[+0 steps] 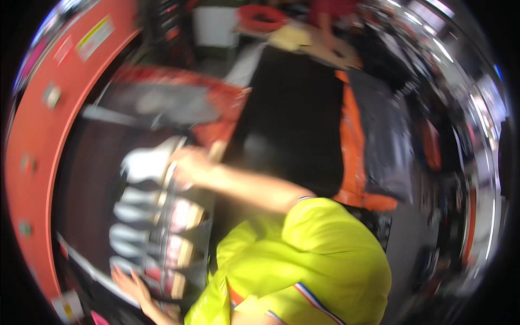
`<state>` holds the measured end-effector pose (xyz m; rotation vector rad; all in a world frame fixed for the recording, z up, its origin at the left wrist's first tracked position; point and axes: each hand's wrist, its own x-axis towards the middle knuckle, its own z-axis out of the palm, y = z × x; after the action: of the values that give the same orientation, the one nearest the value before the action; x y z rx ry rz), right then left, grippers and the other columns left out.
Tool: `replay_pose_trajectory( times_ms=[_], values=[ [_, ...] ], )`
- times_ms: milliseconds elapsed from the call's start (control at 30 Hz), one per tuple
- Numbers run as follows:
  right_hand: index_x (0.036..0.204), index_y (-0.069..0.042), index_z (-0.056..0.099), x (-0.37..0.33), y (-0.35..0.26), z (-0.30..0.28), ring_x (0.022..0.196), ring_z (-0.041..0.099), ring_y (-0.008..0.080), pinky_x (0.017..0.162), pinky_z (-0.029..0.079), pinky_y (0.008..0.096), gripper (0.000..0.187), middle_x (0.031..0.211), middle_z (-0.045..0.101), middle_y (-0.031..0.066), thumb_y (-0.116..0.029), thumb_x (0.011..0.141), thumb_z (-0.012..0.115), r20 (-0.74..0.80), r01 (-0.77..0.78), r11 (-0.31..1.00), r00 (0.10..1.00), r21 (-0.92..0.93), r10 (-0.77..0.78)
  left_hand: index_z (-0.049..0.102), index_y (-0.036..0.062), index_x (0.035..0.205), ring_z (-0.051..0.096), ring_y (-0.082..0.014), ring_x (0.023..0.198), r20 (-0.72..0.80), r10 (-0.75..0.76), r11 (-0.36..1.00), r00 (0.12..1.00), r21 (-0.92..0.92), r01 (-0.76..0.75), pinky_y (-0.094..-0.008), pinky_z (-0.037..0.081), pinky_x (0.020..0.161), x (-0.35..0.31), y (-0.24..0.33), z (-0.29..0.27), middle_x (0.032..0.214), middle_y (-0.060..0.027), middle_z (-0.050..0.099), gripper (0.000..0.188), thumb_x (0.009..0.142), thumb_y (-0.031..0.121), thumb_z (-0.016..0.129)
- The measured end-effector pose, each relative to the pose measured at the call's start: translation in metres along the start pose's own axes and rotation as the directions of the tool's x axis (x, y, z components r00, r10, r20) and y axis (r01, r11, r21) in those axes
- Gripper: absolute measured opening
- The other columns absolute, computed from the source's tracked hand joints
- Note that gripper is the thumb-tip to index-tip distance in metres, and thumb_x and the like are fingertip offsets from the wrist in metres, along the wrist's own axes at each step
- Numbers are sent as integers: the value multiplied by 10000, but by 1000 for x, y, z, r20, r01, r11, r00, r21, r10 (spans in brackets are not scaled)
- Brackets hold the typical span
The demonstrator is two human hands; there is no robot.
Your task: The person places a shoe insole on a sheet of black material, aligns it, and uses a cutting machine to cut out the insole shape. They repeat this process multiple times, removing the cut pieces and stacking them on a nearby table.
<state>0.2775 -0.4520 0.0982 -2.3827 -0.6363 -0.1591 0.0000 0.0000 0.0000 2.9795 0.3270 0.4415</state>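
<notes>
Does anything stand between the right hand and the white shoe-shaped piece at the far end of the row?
Nothing visible does. The right hand is right at the right end of the white shoe-shaped piece; blur hides whether it grips.

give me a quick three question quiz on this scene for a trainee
1. What colour is the sleeve on the arm reaching to the far end of the row?
A blue
B yellow-green
C white
2. True or false: the red basin lies farther off than the black surface.
3. Fill in: the ____ hand is at the far end of the row of pale shoe-shaped pieces.
Key: 1 B; 2 true; 3 right hand.
</notes>
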Motion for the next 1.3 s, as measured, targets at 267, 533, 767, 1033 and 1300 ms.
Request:
replay_pose_trajectory(
  times_ms=[267,533,767,1033,1300],
  values=[
    [1401,-134,440,17,-3,-11,1179,491,482,970,457,513,681,1380,388,244,-98,773,699,24,48,959,999,-278,-43,328,73,1507,217,-380,1466,85,-431,899,899,128,419,-473,177,1187,-34,15,-68,1574,-210,259,624,992,373,511],
    [1356,-158,542,0,-21,-81,946,630,422,880,520,462,537,1189,584,169,-83,825,569,306,180,960,946,-215,-109,345,84,1504,235,-359,1467,147,-408,912,901,115,395,-472,188,1190,-50,23,-93,1575,-188,273,656,976,429,524],
    [1341,-30,528,10,-47,-26,1266,479,379,1084,369,440,687,1374,499,205,-333,779,781,240,427,873,845,238,-479,408,44,1443,290,-382,1431,29,-421,903,906,111,416,-483,192,1185,-52,38,-85,1524,-229,333,598,968,377,552],
    [1099,-86,689,53,-105,48,1088,617,322,1092,338,499,420,1065,689,165,-451,936,560,631,519,846,616,126,-471,375,79,1474,226,-377,1464,61,-518,855,853,20,518,-496,151,1194,-39,54,-80,1560,-205,281,661,908,329,608],
    [1264,-69,577,56,-4,5,1144,531,396,1007,428,444,486,1199,555,212,-300,858,714,7,259,963,966,-66,-260,384,47,1462,218,-391,1461,5,-498,867,867,9,498,-504,147,1197,-42,55,-80,1558,-230,264,701,887,364,630]
  ],
)
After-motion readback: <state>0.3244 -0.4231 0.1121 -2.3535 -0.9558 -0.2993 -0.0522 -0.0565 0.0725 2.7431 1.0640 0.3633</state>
